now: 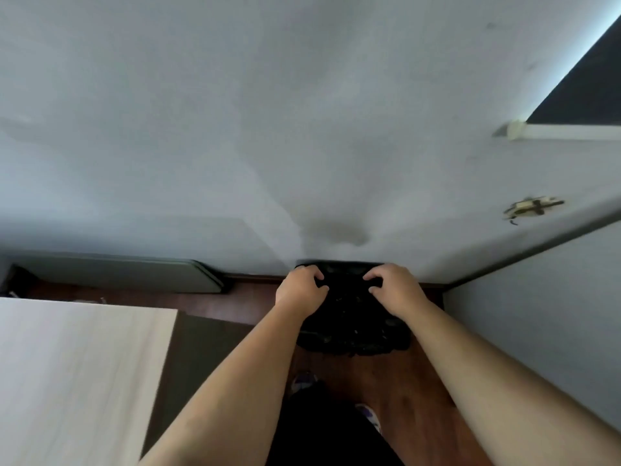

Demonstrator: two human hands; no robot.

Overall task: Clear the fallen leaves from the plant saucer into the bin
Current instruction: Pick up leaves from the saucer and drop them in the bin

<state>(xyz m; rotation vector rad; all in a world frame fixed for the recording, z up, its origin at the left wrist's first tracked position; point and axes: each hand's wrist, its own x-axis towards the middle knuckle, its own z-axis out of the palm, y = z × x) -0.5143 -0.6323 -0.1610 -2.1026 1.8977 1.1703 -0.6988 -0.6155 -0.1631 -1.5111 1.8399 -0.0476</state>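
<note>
Your left hand and right hand curl their fingers over the bin, apparently pinching its black liner; no saucer or leaves show. Tug unevenly and the liner may slip off. Left of the bin stands a pale table; the bin sits on wood floor against the wall.

A black bin lined with a crumpled black plastic bag stands on the brown wooden floor against the pale wall's base, at six o'clock, its contents too dark to tell.
</note>
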